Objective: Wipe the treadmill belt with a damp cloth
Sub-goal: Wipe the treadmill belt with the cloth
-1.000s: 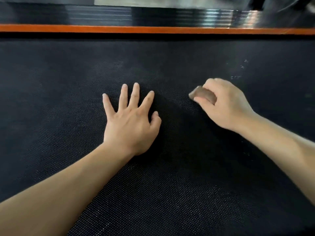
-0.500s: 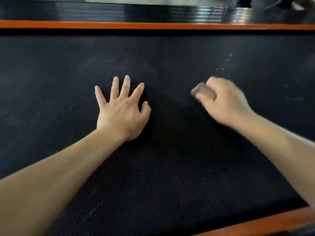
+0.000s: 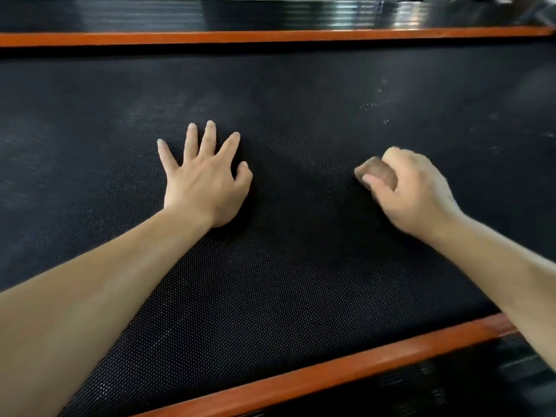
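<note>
The black textured treadmill belt [image 3: 285, 281] fills most of the view. My left hand [image 3: 204, 179] lies flat on it left of centre, fingers spread and straight. My right hand [image 3: 412, 188] is to the right, fingers curled round a small brown wad of cloth [image 3: 377, 171] that it presses on the belt. Only the cloth's left end shows past the fingers. A few pale specks [image 3: 376, 103] dot the belt beyond the right hand.
An orange side strip [image 3: 270, 37] runs along the belt's far edge, with a ribbed black and shiny metal rail [image 3: 301, 10] behind it. Another orange strip [image 3: 346, 368] borders the near edge at the lower right.
My right hand with the cloth has slid toward me and a little right along the belt. The view has pulled back, showing the near orange strip. My left hand stays flat.
</note>
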Available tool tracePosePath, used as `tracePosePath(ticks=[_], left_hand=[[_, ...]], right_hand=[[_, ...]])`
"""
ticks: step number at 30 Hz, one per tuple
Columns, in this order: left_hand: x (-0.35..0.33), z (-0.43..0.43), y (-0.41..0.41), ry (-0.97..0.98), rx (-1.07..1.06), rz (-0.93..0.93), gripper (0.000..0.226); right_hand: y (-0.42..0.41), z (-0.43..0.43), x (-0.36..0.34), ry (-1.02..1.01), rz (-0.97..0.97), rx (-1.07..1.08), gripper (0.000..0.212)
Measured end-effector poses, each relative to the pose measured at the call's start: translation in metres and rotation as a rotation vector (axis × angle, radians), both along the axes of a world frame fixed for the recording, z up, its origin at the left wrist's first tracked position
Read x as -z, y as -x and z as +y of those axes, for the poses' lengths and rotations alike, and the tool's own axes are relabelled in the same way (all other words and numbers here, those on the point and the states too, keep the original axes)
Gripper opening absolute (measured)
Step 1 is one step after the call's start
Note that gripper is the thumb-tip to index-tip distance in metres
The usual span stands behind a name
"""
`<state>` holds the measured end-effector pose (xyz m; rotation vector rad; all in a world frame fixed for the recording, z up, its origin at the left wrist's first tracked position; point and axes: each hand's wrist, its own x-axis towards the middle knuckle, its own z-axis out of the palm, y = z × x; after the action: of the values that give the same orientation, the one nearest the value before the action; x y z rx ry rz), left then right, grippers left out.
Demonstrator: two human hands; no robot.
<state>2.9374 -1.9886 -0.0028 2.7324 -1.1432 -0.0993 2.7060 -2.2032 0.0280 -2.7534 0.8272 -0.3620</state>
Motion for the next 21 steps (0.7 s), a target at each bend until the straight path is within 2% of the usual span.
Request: tracePosePath(ticks=[2, 6, 8, 12, 14, 15, 16, 18, 21], left_hand=[[0.001, -0.001, 0.000, 0.004, 0.003, 0.004, 0.063], [0.000, 0.001, 0.001, 0.017, 0.003, 0.001, 0.063], [-0.001, 0.001, 0.002, 0.024, 0.004, 0.003, 0.063], [-0.002, 0.002, 0.002, 0.055, 0.014, 0.012, 0.061], [-0.003, 0.002, 0.003, 0.075, 0.017, 0.015, 0.060], [-0.003, 0.002, 0.004, 0.085, 0.020, 0.020, 0.058], [-0.004, 0.003, 0.005, 0.101, 0.024, 0.024, 0.057], [-0.008, 0.004, 0.008, 0.150, 0.039, 0.038, 0.053], [-0.015, 0.006, 0.022, 0.238, 0.105, 0.033, 0.048]], right_hand=[[0.013, 0.026, 0.005, -0.006, -0.008, -0.070, 0.031], [0.048, 0.088, -0.007, -0.196, 0.065, -0.458, 0.033], [0.047, 0.066, -0.008, -0.165, 0.068, -0.429, 0.036], [0.038, 0.034, -0.005, -0.031, 0.033, -0.089, 0.033], [0.047, 0.060, -0.006, -0.084, 0.013, -0.180, 0.035], [0.054, 0.078, -0.009, -0.187, 0.016, -0.284, 0.031], [0.063, 0.094, -0.014, -0.291, 0.040, -0.392, 0.022], [0.074, 0.099, -0.019, -0.352, 0.097, -0.536, 0.008], [0.079, 0.063, -0.017, -0.268, 0.035, -0.446, 0.019]])
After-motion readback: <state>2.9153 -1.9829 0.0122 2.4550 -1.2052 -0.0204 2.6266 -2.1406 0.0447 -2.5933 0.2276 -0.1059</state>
